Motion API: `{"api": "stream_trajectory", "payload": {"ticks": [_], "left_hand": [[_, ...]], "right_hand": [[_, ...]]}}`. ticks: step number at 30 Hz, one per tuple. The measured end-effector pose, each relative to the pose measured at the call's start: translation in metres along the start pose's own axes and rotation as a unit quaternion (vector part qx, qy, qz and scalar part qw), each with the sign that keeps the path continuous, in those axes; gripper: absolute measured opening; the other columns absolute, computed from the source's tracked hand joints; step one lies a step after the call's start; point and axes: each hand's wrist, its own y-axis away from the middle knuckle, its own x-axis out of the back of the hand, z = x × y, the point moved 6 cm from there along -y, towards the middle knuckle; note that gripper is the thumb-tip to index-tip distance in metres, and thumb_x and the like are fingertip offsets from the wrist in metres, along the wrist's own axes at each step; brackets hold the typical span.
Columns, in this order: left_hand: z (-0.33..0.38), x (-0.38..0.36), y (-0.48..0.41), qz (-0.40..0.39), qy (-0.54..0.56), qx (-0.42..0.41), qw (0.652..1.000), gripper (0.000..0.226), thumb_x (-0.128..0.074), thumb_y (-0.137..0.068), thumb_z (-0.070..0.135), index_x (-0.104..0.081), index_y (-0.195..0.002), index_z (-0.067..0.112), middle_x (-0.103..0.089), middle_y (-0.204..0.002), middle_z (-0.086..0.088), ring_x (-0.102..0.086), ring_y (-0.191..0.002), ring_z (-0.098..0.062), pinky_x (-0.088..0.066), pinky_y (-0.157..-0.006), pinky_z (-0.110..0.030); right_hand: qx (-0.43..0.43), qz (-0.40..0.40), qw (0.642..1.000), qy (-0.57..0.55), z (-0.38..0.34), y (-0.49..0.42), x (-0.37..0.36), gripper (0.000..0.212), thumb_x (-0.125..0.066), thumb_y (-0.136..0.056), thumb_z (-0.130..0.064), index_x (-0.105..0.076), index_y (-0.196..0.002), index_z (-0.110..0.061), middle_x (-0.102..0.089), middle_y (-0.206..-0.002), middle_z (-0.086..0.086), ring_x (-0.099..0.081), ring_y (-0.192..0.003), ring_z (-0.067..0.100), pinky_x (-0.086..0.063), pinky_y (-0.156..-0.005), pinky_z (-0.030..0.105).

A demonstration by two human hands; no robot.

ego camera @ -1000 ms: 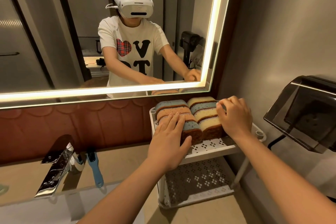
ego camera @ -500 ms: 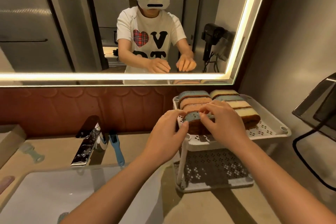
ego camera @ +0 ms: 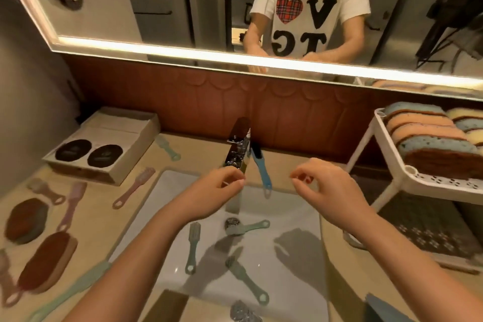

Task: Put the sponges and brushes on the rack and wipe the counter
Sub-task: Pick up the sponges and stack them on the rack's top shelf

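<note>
Left hand and right hand hover above the sink, loosely curled, empty.

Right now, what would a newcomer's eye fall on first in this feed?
The left hand and right hand hover empty above the white sink, where three green brushes lie scattered. On the right, sponges pack the top shelf of the rack; two brown sponges and pink brushes lie on the counter at the left.
</note>
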Motion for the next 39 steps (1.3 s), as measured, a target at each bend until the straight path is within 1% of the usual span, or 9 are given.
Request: {"api": "stream_trajectory", "payload": {"ticks": [6, 13, 17, 21, 26, 32, 34, 37, 39], "left_hand": [[-0.116, 0.049, 0.072, 0.073, 0.058, 0.135, 0.986, 0.012, -0.047, -0.095, 0.025, -0.057, -0.096, 0.031, -0.064, -0.102, 0.002, -0.062, -0.098, -0.016, -0.047, -0.087, -0.03], [-0.226, 0.09, 0.154, 0.171, 0.083, 0.266, 0.945, 0.017, -0.048, -0.095, 0.018, -0.059, -0.109, 0.014, -0.062, -0.102, 0.001, -0.056, -0.091, -0.003, -0.042, -0.07, -0.006], [-0.284, 0.099, 0.189, 0.22, 0.056, 0.341, 0.912, 0.025, -0.057, -0.09, 0.029, -0.057, -0.11, 0.014, -0.061, -0.107, -0.006, -0.059, -0.102, -0.025, -0.047, -0.087, -0.037], [-0.317, 0.104, 0.206, 0.238, -0.042, 0.418, 0.876, 0.061, -0.059, -0.085, 0.037, -0.037, -0.138, 0.014, -0.039, -0.14, -0.011, -0.038, -0.127, -0.032, -0.034, -0.104, -0.042], [-0.338, 0.1, 0.214, 0.207, -0.093, 0.431, 0.873, 0.084, -0.066, -0.081, 0.04, -0.02, -0.144, 0.01, -0.036, -0.138, -0.016, -0.037, -0.127, -0.034, -0.034, -0.1, -0.04], [-0.348, 0.11, 0.211, 0.26, -0.023, 0.396, 0.88, 0.071, -0.074, -0.075, 0.03, -0.04, -0.135, 0.012, -0.053, -0.12, -0.017, -0.05, -0.11, -0.033, -0.042, -0.087, -0.036], [-0.343, 0.111, 0.207, 0.281, 0.059, 0.367, 0.885, 0.066, -0.076, -0.073, 0.024, -0.046, -0.131, 0.014, -0.057, -0.12, -0.012, -0.054, -0.106, -0.026, -0.042, -0.083, -0.032], [-0.322, 0.113, 0.197, 0.301, 0.128, 0.292, 0.899, 0.061, -0.078, -0.071, 0.026, -0.049, -0.125, 0.024, -0.059, -0.115, -0.002, -0.057, -0.103, -0.017, -0.046, -0.084, -0.029], [-0.3, 0.116, 0.187, 0.294, 0.121, 0.252, 0.914, 0.059, -0.077, -0.073, 0.028, -0.046, -0.123, 0.03, -0.054, -0.114, 0.005, -0.054, -0.101, -0.01, -0.043, -0.079, -0.018]], "right_hand": [[0.004, -0.095, 0.995, -0.034, -0.043, -0.014, -0.08, 0.012, -0.054, -0.09, -0.028, -0.065, -0.095, -0.028, -0.058, -0.086, -0.014, -0.056, -0.081, 0.007, -0.05, -0.071, 0.034], [0.002, -0.192, 0.98, -0.053, -0.093, -0.017, -0.166, 0.013, -0.052, -0.09, -0.027, -0.065, -0.091, -0.028, -0.056, -0.082, -0.013, -0.054, -0.075, 0.006, -0.047, -0.068, 0.03], [-0.005, -0.227, 0.971, -0.072, -0.121, -0.017, -0.213, 0.014, -0.052, -0.09, -0.028, -0.066, -0.093, -0.027, -0.059, -0.084, -0.012, -0.055, -0.075, 0.006, -0.046, -0.068, 0.028], [-0.02, -0.27, 0.958, -0.095, -0.144, -0.016, -0.256, 0.015, -0.05, -0.088, -0.024, -0.061, -0.081, -0.032, -0.062, -0.083, -0.012, -0.057, -0.074, 0.007, -0.05, -0.071, 0.034], [-0.029, -0.311, 0.945, -0.097, -0.168, -0.014, -0.288, 0.016, -0.049, -0.088, -0.025, -0.064, -0.086, -0.028, -0.061, -0.082, -0.011, -0.06, -0.076, 0.014, -0.047, -0.069, 0.031], [-0.065, -0.329, 0.928, -0.163, -0.189, -0.011, -0.311, 0.02, -0.049, -0.088, -0.019, -0.058, -0.075, -0.031, -0.062, -0.076, -0.011, -0.052, -0.061, -0.001, -0.047, -0.069, 0.029], [-0.126, -0.318, 0.902, -0.265, -0.197, -0.012, -0.313, 0.02, -0.05, -0.088, -0.012, -0.062, -0.079, -0.026, -0.061, -0.074, -0.01, -0.055, -0.062, 0.002, -0.051, -0.068, 0.027], [-0.267, -0.287, 0.794, -0.464, -0.215, -0.014, -0.313, 0.017, -0.052, -0.09, -0.009, -0.06, -0.105, -0.013, -0.058, -0.082, 0.008, -0.059, -0.066, 0.013, -0.053, -0.057, 0.022], [-0.297, -0.275, 0.758, -0.512, -0.227, -0.02, -0.311, 0.026, -0.056, -0.091, -0.017, -0.052, -0.116, -0.017, -0.059, -0.094, 0.012, -0.062, -0.076, 0.014, -0.056, -0.065, 0.025]]}}
